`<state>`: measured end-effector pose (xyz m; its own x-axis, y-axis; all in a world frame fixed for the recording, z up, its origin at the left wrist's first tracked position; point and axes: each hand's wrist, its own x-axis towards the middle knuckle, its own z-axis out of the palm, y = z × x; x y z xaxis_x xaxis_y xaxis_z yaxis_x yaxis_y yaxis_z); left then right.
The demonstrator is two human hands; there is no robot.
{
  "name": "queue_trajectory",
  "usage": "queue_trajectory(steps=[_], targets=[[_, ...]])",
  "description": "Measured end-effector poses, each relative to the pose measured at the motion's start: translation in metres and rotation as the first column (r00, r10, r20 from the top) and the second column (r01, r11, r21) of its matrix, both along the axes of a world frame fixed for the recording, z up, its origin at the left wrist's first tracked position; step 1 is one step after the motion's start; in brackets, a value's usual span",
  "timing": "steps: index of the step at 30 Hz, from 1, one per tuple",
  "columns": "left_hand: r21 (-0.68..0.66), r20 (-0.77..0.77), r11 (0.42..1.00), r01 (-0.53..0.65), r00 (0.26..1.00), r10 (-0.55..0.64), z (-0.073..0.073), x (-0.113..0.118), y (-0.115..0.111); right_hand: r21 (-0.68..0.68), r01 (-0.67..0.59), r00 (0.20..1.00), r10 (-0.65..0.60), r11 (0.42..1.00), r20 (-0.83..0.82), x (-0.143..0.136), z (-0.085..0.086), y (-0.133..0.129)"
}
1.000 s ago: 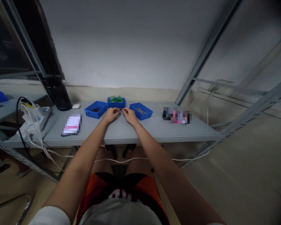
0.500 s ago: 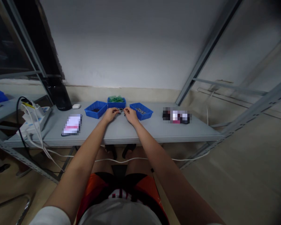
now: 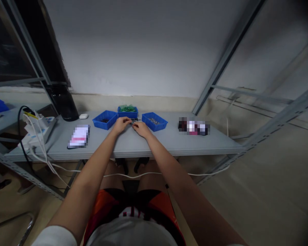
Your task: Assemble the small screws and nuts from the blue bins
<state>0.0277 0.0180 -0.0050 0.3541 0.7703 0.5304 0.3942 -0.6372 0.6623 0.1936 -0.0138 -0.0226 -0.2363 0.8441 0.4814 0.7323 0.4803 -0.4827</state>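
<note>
My left hand (image 3: 122,124) and my right hand (image 3: 140,128) are close together over the table, fingertips pinched. What each holds is too small to make out. Small dark parts (image 3: 135,120) lie at and just beyond my fingertips. Behind them stands a blue bin (image 3: 128,114) with green pieces (image 3: 127,108). To the left of my left hand is a blue bin (image 3: 102,124) with a few dark bits inside. Another blue bin (image 3: 157,126), holding small shiny metal pieces (image 3: 154,121), sits right of my right hand.
On the grey table (image 3: 190,146) are a blurred-out phone (image 3: 79,136), a white case (image 3: 83,116), a black bottle (image 3: 64,103) and a pixelated object (image 3: 193,127) at right. A power strip (image 3: 38,135) with cables lies at the left end. Metal shelf posts flank the table.
My right hand has shifted slightly left and toward me, its fingertips now lower than the small dark parts, which show more. My left hand has barely moved.
</note>
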Motion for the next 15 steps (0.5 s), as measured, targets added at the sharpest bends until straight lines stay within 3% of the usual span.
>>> queue_trajectory(steps=[4,10,15], targets=[[0.016,0.009,1.000,0.012,1.000,-0.012,-0.0002,-0.0004,0.0009,-0.003,0.012,0.999,-0.012,1.000,-0.038,-0.0002,0.0012,-0.0008],[0.025,-0.025,0.995,-0.095,0.995,0.095,-0.0010,-0.0027,0.0047,-0.030,0.104,0.971,-0.108,0.994,-0.213,0.0008,0.0053,-0.0011],[0.067,-0.080,0.994,-0.085,0.993,0.091,-0.0036,-0.0040,0.0067,-0.038,0.167,0.929,-0.170,0.985,-0.327,0.0010,0.0095,-0.0003]])
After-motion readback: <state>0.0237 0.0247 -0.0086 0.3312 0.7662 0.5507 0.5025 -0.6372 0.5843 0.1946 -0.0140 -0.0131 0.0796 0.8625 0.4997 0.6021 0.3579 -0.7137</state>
